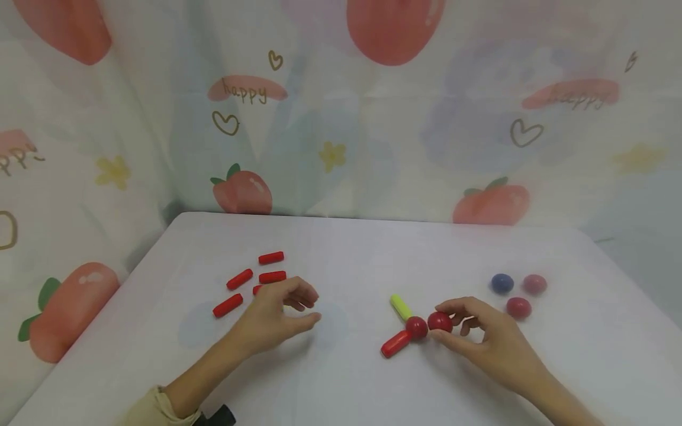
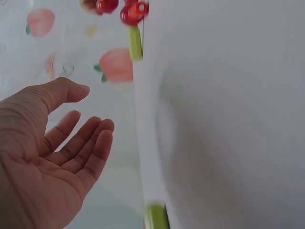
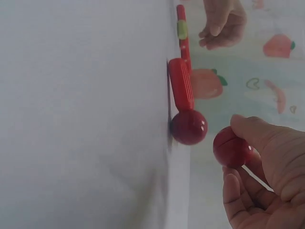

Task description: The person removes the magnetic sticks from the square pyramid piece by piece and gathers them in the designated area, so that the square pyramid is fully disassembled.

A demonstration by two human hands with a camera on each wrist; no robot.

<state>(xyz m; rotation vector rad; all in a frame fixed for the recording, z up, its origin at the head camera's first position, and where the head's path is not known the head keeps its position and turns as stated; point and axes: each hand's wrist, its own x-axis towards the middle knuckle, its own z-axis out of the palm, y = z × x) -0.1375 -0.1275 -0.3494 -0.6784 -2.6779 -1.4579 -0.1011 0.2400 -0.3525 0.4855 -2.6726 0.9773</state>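
My right hand [image 1: 487,343] pinches a glossy red ball [image 1: 440,322] between thumb and fingers. Just left of it on the table lies a second red ball [image 1: 417,327], joined to or touching a red stick [image 1: 396,344] and a yellow-green stick [image 1: 401,307]. The right wrist view shows a small gap between the held ball [image 3: 231,147] and that other ball [image 3: 189,127]. Over the table at the left, my left hand [image 1: 272,316] is held with loosely bent fingers, thumb apart, and nothing in it. It partly hides one of several red sticks [image 1: 228,306].
Behind my right hand lie a blue ball [image 1: 502,283], a pink ball [image 1: 535,284] and a darker pink-red ball [image 1: 519,307]. The white table [image 1: 346,248] ends at a printed fabric backdrop [image 1: 373,136]. A green stick end [image 2: 157,217] shows low in the left wrist view.
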